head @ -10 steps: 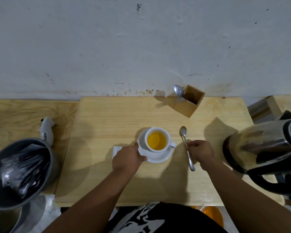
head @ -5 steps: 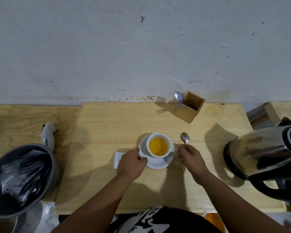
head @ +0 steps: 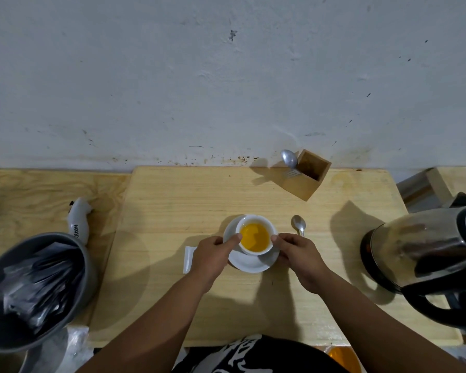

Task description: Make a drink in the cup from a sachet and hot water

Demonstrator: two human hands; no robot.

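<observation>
A white cup point(head: 254, 218) of orange drink stands on a white saucer point(head: 249, 262) in the middle of the wooden board. My left hand point(head: 213, 255) grips the saucer's left rim, its thumb pressed against the cup's left wall. My right hand point(head: 299, 255) holds the cup's right side, where its handle is hidden under the fingers. A metal spoon point(head: 298, 224) lies on the board just right of the cup, its handle partly under my right hand. A white sachet point(head: 189, 255) lies flat to the left, partly hidden by my left hand.
A steel kettle point(head: 425, 259) stands at the right edge of the board point(head: 172, 200). A wooden box point(head: 307, 181) with a spoon and fork sits by the wall. At the left are a grey bin point(head: 89, 267) lined with a bag and a white object point(head: 78, 222).
My right hand laid the spoon on the board and moved left onto the cup. My left thumb reached from the saucer to the cup's wall.
</observation>
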